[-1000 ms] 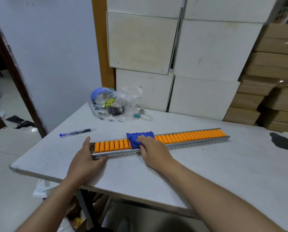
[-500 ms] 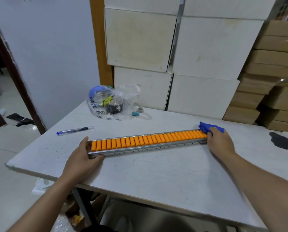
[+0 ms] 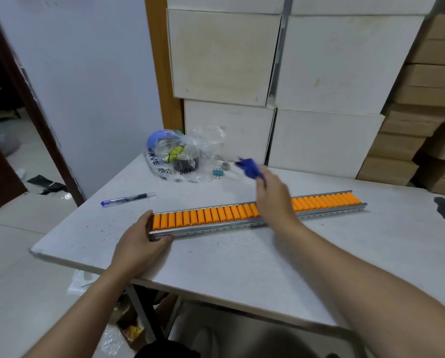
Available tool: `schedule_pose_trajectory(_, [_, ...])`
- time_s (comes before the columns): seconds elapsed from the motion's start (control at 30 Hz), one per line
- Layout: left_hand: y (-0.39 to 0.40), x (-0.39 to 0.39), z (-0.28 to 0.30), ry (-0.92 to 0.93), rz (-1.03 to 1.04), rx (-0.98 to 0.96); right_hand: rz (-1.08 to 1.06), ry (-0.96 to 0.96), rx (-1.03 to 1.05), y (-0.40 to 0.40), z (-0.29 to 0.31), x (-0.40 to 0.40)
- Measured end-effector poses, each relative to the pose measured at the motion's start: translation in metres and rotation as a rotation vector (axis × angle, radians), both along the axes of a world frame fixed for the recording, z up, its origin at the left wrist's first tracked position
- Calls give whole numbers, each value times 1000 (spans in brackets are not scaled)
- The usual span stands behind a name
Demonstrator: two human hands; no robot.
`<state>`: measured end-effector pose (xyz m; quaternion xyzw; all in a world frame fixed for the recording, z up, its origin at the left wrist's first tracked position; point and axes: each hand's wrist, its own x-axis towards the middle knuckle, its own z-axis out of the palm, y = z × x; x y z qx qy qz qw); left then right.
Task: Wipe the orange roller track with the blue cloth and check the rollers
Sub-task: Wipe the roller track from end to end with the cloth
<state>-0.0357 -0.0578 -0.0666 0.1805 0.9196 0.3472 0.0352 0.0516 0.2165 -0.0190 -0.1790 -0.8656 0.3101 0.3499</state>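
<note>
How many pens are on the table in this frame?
1. A single blue pen lies on the table near its left edge, apart from the roller track. Others could be hidden inside the plastic bag.

Orange plastic rollers (image 3: pixel 211 217), metal rail (image 3: pixel 216 228)

Clear plastic bag (image 3: pixel 180 157): dark print, partly legible as "HAVE" and "DAY". Remaining letters are creased and unreadable. No other text is legible.

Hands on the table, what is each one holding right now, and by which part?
The right hand holds the blue cloth bunched at one end, lifted off the rollers. The left hand grips the roller track at its near-left end.
</note>
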Motion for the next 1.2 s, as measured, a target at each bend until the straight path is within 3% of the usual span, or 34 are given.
schedule_pose_trajectory(0.17, [-1,0,1,-47,50,25,394,-158,249,-123,-15,-38])
schedule_pose_trajectory(0.3, [2,3,5,-68,60,52,578,-248,451,-151,-41,-43])
schedule_pose_trajectory(0.43, [-2,-1,2,-29,31,107,518,-275,444,-120,-47,-30])
schedule_pose_trajectory(0.6, [-4,-2,-1,-3,36,31,408,-290,382,-61,-51,-3])
schedule_pose_trajectory(0.93, [-2,1,2,22,23,43,83,-403,359,46,-37,59])
schedule_pose_trajectory(1.2, [0,2,3,22,19,38,-132,-481,170,115,-37,92])
